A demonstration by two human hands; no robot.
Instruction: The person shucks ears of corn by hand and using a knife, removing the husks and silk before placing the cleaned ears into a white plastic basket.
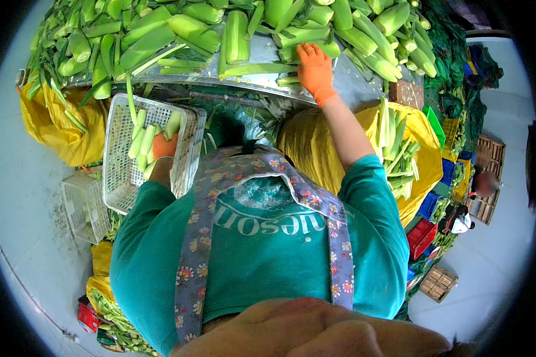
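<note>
My left hand, in an orange glove, is down inside a white plastic crate. Its fingers are partly hidden but look wrapped round a pale green ear of corn, which sticks out above the glove. Several trimmed ears of corn lie in the crate beside it. On the metal table, my right hand, also gloved in orange, has its fingers curled over a green ear of corn near the table's front edge.
Unhusked corn is heaped across the table's back. A yellow sack with stripped leaves stands at right, another yellow sack at left. A second crate sits on the floor. Coloured crates line the right.
</note>
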